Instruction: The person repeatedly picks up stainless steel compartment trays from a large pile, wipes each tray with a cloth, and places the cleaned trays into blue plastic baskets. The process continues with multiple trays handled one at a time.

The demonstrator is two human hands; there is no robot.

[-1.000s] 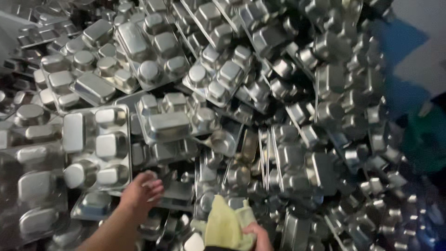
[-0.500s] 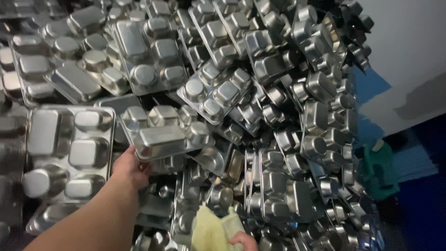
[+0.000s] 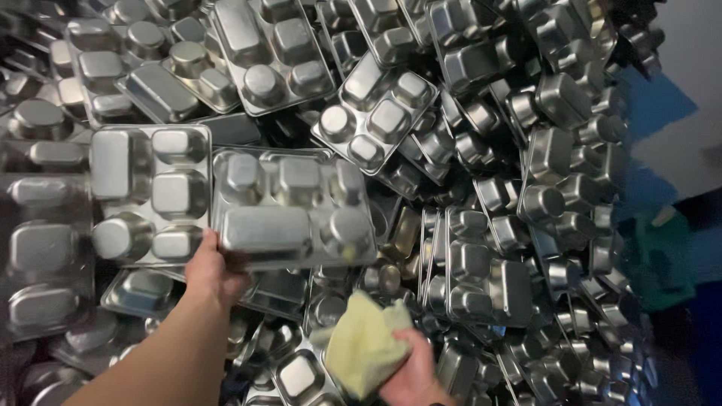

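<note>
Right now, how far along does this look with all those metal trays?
Nothing shows as finished: no wiped or sorted stack is visible. In hand, the left hand holds one compartment tray bottom-up by its lower left corner, lifted off the heap, while the right hand has a grip on a yellow cloth just below it. Left: a big jumbled heap of steel trays fills the view.

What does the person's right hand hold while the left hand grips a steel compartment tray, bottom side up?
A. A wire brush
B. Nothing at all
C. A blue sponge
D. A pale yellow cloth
D: the right hand is closed on a crumpled pale yellow cloth low in the view, while the left hand holds the near left corner of the steel compartment tray above the heap of trays.
</note>
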